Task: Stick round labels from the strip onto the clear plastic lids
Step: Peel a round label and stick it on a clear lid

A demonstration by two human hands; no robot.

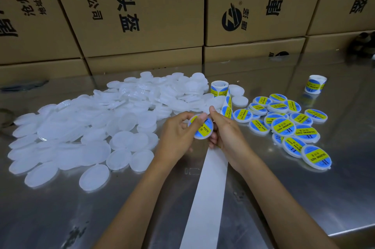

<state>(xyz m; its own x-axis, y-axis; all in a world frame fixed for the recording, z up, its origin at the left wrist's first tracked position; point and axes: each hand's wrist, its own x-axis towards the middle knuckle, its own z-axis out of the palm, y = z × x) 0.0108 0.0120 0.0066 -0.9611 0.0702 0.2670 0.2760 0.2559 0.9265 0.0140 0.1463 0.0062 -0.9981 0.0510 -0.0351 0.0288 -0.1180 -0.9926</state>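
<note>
The left hand [178, 131] is holding a clear lid [200, 127] while the right hand [221, 127] is pinching the label strip [227, 106], so rubbing the sticker flat probably helps.

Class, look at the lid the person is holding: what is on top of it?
A round blue and yellow label covers the held lid, with "PASTE" readable. The left hand thumb hides its upper edge, so the rest of the wording cannot be seen.
</note>
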